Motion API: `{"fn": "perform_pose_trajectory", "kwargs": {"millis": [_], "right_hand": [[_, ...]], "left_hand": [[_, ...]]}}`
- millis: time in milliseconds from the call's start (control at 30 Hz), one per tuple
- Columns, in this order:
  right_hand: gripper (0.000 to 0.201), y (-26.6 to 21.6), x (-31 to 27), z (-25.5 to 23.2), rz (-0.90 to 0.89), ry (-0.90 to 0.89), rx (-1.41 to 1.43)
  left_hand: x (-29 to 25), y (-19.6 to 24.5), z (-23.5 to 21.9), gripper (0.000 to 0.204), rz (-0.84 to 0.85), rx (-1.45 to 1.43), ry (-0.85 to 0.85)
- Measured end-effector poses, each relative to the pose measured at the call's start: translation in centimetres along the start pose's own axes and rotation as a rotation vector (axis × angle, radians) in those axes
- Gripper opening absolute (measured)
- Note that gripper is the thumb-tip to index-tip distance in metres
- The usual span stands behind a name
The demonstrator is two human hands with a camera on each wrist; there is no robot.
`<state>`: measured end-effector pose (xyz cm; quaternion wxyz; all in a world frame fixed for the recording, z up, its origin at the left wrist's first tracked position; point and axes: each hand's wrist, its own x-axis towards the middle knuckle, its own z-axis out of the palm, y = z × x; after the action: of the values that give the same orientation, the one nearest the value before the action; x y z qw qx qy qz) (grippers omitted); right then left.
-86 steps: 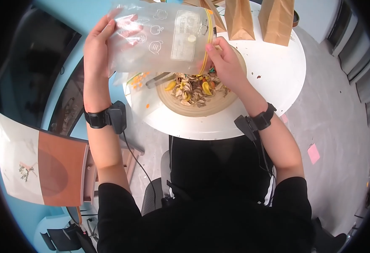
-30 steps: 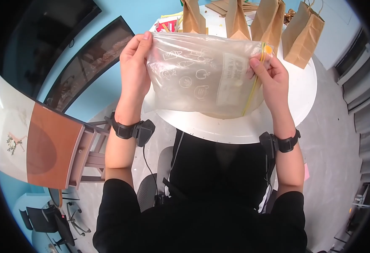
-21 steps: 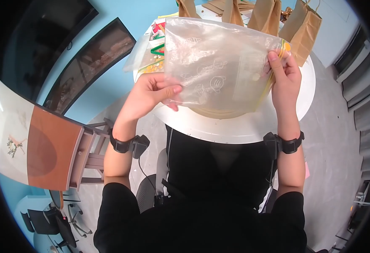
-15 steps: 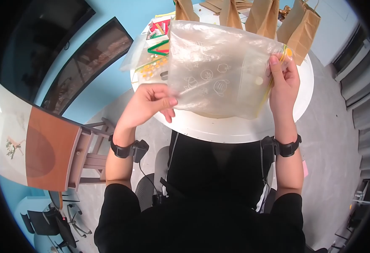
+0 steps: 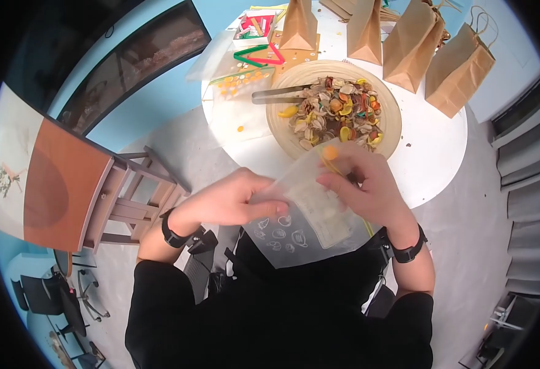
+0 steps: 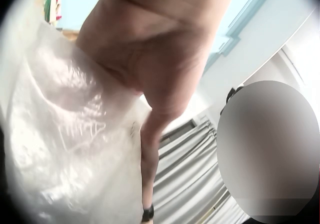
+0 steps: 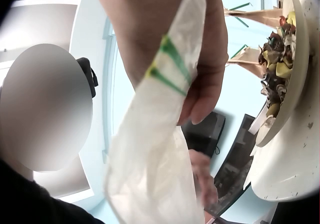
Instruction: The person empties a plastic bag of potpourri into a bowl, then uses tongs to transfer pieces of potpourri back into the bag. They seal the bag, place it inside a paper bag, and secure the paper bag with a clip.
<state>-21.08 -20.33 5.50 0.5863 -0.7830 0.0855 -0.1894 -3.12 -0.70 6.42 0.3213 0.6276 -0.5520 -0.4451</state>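
A translucent zip bag (image 5: 282, 227) with printed fruit outlines hangs tilted in front of the table edge, over the person's lap. The left hand (image 5: 239, 198) holds its left edge, thumb in front and fingers partly hidden by the plastic. Near the yellow zip and orange tab, the right hand (image 5: 365, 184) pinches the bag's other end. In the left wrist view the bag (image 6: 75, 149) spreads below the left hand (image 6: 150, 49). From the right hand (image 7: 185, 49), in the right wrist view, the bag (image 7: 155, 174) hangs with its green-looking zip lines showing.
On the white round table (image 5: 430, 178) lies a round woven plate (image 5: 282, 132) of dried petals with metal tongs (image 5: 276, 95) on it. Several brown paper bags (image 5: 460, 71) stand behind. At left are a zip bag (image 5: 230, 123) with orange dots, green and red clips (image 5: 270, 55) and a small box (image 5: 242, 38).
The bag has come down and toward the body, now tilted, uncovering the plate of petals. Both hands have moved lower and closer together, and the head view has shifted.
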Motion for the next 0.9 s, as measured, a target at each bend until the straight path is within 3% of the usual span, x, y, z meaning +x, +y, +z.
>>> {"fn": "perform_pose_trajectory", "kwargs": {"millis": [100,167,233,300,400,533,800,900], "right_hand": [[0.031,0.3,0.0,0.3,-0.018,0.097,0.185],[0.04,0.8,-0.1,-1.1,-0.047,0.198,0.297],[0.036,1.5,-0.3,-2.7,-0.066,0.293,0.291],[0.034,1.8,-0.5,-3.4,-0.081,0.339,0.261],[0.036,1.7,-0.2,-2.5,-0.083,0.379,0.325],[0.035,2.3,-0.3,-2.1,-0.083,0.342,0.3],[0.029,4.7,-1.6,-3.5,0.013,0.407,0.314],[0.028,6.0,-2.1,-4.3,0.059,0.453,0.309]], "left_hand": [[-1.8,-0.4,-1.4,0.014,-0.025,-0.129,0.152],[-4.1,-2.7,-3.8,0.014,-0.058,-0.268,0.429],[-5.4,-5.5,-6.5,0.017,-0.004,-0.436,0.837],[-5.8,-7.5,-9.6,0.023,-0.075,-0.442,1.106],[-4.4,-11.8,-12.8,0.022,-0.062,-0.351,1.145],[0.1,-14.7,-14.1,0.021,-0.091,-0.421,1.06],[4.6,-14.4,-14.0,0.02,-0.066,-0.543,0.847],[4.8,-16.0,-14.2,0.032,-0.209,-0.387,0.74]]}}
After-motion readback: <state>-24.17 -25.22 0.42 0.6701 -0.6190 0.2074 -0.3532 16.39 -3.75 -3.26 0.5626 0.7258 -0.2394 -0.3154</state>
